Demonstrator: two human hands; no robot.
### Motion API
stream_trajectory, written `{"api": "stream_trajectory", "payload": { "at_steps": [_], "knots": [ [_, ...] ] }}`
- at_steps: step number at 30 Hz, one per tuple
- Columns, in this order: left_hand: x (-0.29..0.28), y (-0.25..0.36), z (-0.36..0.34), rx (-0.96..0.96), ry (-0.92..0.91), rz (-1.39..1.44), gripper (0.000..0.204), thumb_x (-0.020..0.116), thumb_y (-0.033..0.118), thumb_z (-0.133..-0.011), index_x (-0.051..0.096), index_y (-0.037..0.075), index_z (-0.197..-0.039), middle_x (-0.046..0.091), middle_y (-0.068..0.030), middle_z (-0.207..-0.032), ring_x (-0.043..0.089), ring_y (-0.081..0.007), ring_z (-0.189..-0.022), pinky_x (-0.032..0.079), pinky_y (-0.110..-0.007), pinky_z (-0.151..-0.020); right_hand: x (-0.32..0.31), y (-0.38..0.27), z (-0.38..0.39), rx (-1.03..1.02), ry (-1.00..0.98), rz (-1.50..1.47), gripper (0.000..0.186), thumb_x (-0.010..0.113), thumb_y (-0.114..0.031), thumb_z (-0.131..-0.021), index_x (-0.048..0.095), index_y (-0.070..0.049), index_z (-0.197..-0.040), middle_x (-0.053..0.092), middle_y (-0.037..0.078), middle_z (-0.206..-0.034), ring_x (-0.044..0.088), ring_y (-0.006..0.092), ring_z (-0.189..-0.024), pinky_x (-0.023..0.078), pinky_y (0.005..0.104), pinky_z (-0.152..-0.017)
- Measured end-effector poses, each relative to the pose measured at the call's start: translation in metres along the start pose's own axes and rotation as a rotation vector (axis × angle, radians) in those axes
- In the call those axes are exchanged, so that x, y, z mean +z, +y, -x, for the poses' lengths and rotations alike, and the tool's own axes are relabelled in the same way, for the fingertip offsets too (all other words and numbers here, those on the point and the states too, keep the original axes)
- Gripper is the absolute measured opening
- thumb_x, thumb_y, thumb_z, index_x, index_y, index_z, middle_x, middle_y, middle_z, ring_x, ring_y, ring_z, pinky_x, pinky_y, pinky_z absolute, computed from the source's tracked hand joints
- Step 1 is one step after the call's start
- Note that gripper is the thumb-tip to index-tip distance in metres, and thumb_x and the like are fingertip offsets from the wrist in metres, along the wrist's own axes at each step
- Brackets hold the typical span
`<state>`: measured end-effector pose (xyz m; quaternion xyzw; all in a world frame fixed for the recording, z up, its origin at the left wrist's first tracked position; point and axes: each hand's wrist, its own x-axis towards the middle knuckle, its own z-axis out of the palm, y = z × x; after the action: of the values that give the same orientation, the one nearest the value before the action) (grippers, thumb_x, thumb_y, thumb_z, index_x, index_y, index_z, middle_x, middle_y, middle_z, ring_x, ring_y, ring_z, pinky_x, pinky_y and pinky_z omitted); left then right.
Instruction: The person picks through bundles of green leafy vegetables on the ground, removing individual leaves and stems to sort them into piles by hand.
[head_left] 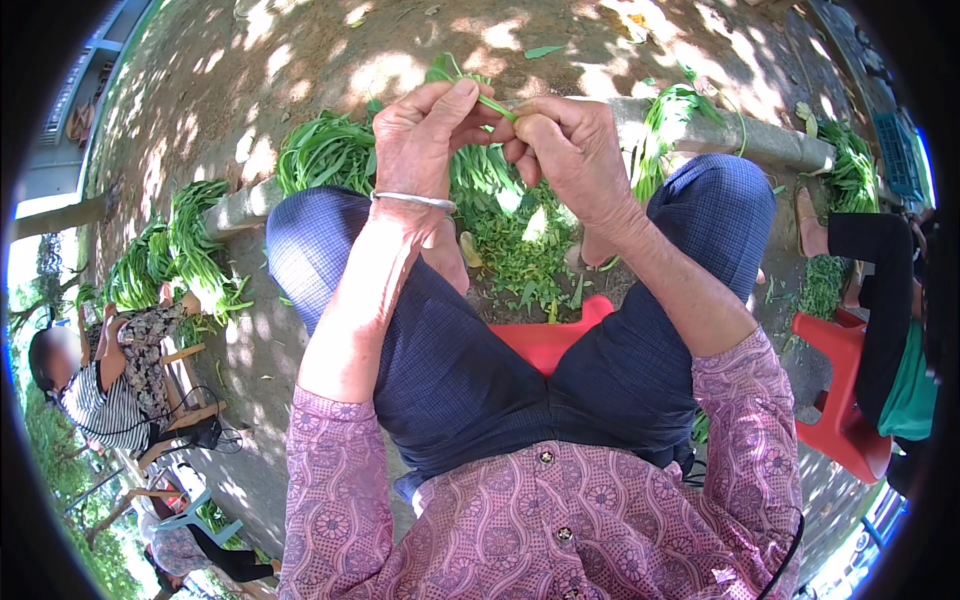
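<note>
My left hand (422, 135) and my right hand (565, 145) meet above my knees, both pinching one thin green vegetable stem (497, 105). A silver bangle (412, 199) circles my left wrist. Below my hands, between my feet, lies a heap of plucked green leaves (520, 255). A bundle of long green stalks (325, 150) rests on the ground just beyond my left knee. I sit on a low red plastic stool (545, 335).
A concrete curb (770, 140) runs across the dirt ground ahead, with more green stalks (850, 165) on it. A person on the left sits by another pile of greens (180, 250). On the right, another person sits on a red stool (840, 425).
</note>
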<state>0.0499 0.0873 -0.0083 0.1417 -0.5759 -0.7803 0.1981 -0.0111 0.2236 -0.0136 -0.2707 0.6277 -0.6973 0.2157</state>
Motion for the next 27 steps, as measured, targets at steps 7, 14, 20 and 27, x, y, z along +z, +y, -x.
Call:
{"api": "stream_trajectory", "payload": {
  "at_steps": [7, 14, 20, 27],
  "knots": [
    [-0.002, 0.008, -0.003, -0.005, 0.065, 0.028, 0.020, 0.059, 0.017, -0.086, 0.065, -0.002, -0.083, 0.065, -0.0110, -0.075, 0.064, -0.0167, -0.068, 0.051, -0.025, -0.061, 0.006, 0.003, 0.004, -0.203, 0.104, 0.143, 0.022, 0.047, -0.009, -0.080, 0.064, 0.004, -0.075, 0.060, 0.006, -0.060, 0.056, 0.0076, -0.052, 0.044, 0.0216, -0.048],
    [-0.002, 0.004, -0.002, 0.086, -0.020, -0.034, 0.021, 0.058, 0.017, -0.087, 0.065, -0.003, -0.087, 0.065, -0.0107, -0.075, 0.063, -0.0143, -0.068, 0.052, -0.025, -0.063, 0.002, -0.002, 0.000, 0.042, -0.050, -0.010, 0.024, 0.047, -0.011, -0.082, 0.064, 0.006, -0.081, 0.062, 0.008, -0.065, 0.057, 0.0079, -0.056, 0.047, 0.0214, -0.052],
    [-0.004, 0.001, -0.005, 0.128, -0.062, -0.211, 0.017, 0.060, 0.013, -0.086, 0.066, -0.003, -0.087, 0.065, -0.0089, -0.075, 0.062, -0.0128, -0.064, 0.052, -0.024, -0.060, -0.005, 0.002, -0.003, 0.028, -0.124, 0.047, 0.023, 0.048, -0.011, -0.081, 0.064, 0.006, -0.083, 0.062, 0.006, -0.067, 0.056, 0.0067, -0.057, 0.047, 0.0207, -0.053],
    [-0.005, -0.004, -0.005, 0.121, -0.065, -0.224, 0.013, 0.061, 0.009, -0.085, 0.068, -0.002, -0.088, 0.066, -0.0073, -0.074, 0.060, -0.0106, -0.060, 0.051, -0.022, -0.055, -0.003, 0.008, -0.002, -0.002, -0.068, 0.096, 0.021, 0.051, -0.012, -0.077, 0.061, 0.005, -0.068, 0.054, 0.005, -0.052, 0.050, 0.0073, -0.049, 0.041, 0.0248, -0.046]
  ]
}}
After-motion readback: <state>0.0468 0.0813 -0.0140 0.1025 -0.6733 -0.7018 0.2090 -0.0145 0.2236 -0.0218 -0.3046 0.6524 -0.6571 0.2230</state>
